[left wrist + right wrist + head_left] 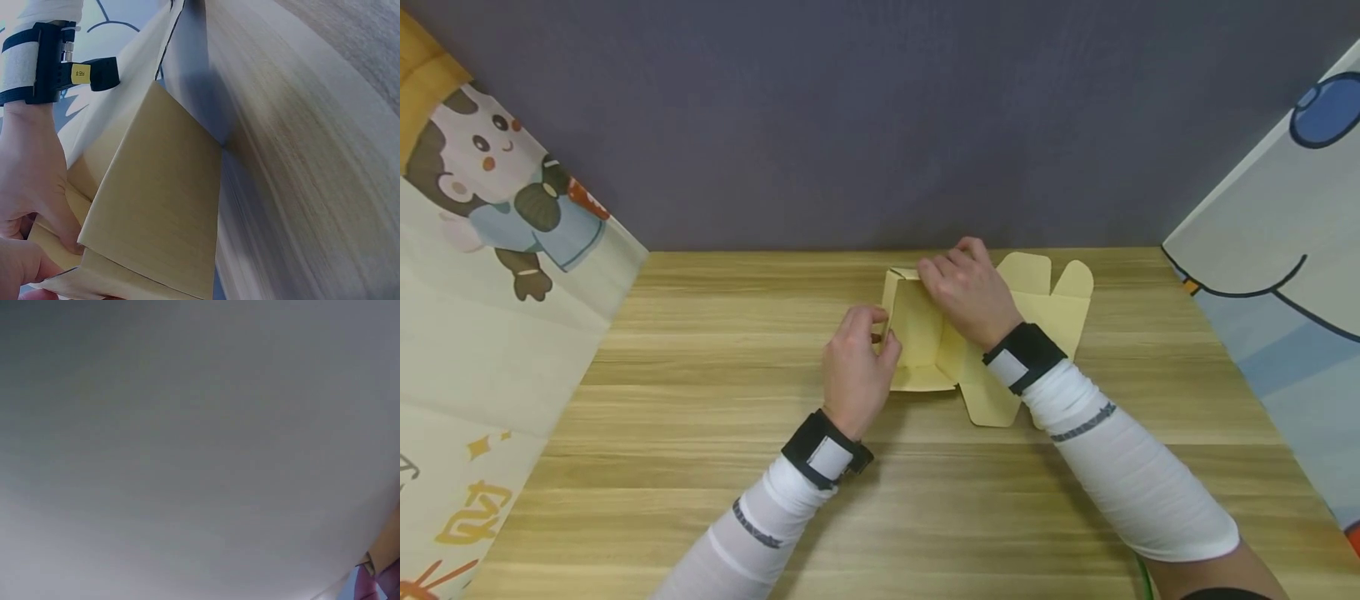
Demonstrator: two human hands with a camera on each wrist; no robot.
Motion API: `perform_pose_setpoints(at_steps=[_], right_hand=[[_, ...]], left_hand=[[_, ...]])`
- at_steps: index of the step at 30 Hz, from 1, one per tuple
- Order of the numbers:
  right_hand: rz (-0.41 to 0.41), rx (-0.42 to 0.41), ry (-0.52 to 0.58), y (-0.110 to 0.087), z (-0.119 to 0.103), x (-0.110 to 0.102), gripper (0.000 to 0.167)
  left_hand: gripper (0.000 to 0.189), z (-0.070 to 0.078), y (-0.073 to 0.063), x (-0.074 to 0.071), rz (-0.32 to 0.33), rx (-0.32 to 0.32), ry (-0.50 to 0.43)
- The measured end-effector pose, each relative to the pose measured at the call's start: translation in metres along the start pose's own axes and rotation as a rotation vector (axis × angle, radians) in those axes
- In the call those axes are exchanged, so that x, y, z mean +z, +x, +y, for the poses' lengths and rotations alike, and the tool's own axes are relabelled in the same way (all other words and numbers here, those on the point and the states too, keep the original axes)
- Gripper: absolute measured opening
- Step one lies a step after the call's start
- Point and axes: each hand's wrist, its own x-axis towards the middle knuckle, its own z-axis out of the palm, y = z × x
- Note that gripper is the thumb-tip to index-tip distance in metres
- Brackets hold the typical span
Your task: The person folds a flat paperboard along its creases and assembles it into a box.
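A partly folded pale-yellow cardboard box (917, 333) lies on the table with its open side facing up, its inner walls showing. Thumb and fingers of my left hand (854, 367) pinch the box's left wall near the rim. At the far wall, my right hand (972, 292) grips the top edge with curled fingers. The lid panel and its flaps (1048, 312) spread out to the right, partly under the right wrist. The left wrist view shows an outer cardboard wall (156, 194) close up, with fingertips of both hands at one corner.
The wood-grain table (700, 433) meets a dark grey wall (880, 125) just behind the box. Cartoon-printed panels stand on the left (490, 333) and right (1262, 250). A blurred grey surface (200, 450) fills most of the right wrist view.
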Motion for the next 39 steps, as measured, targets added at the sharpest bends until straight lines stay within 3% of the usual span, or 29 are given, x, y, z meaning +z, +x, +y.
perform_pose_setpoints(at_steps=[7,13,17,20,23,26,29,33,39], right_hand=[[0.027,0.012,0.041,-0.001,0.001,0.000,0.011],[-0.036,0.044,0.063,-0.002,0.002,-0.006,0.010],[-0.071,0.052,0.078,-0.001,0.002,-0.011,0.011],[-0.079,0.041,0.087,0.002,0.000,-0.014,0.013],[-0.080,0.026,0.076,0.005,-0.003,-0.018,0.014],[-0.079,0.013,0.063,0.007,-0.007,-0.020,0.015],[-0.070,0.003,0.056,0.009,-0.010,-0.022,0.013],[-0.071,0.004,0.054,0.010,-0.013,-0.024,0.010],[-0.052,0.010,0.085,0.007,-0.014,-0.027,0.017]], left_hand=[[0.022,-0.004,-0.001,0.001,0.013,-0.029,0.006],[0.025,-0.010,0.000,-0.001,0.030,-0.087,0.028],[0.035,-0.010,0.005,-0.005,-0.012,-0.083,0.053],[0.048,-0.005,0.016,-0.012,-0.056,-0.008,0.140],[0.052,0.004,0.036,-0.020,-0.092,0.155,0.295],[0.035,0.011,0.057,-0.023,-0.130,0.337,0.453],[0.011,0.015,0.071,-0.021,-0.165,0.449,0.546],[0.009,0.016,0.076,-0.019,-0.187,0.487,0.563],[0.010,0.011,0.074,-0.019,-0.198,0.443,0.551]])
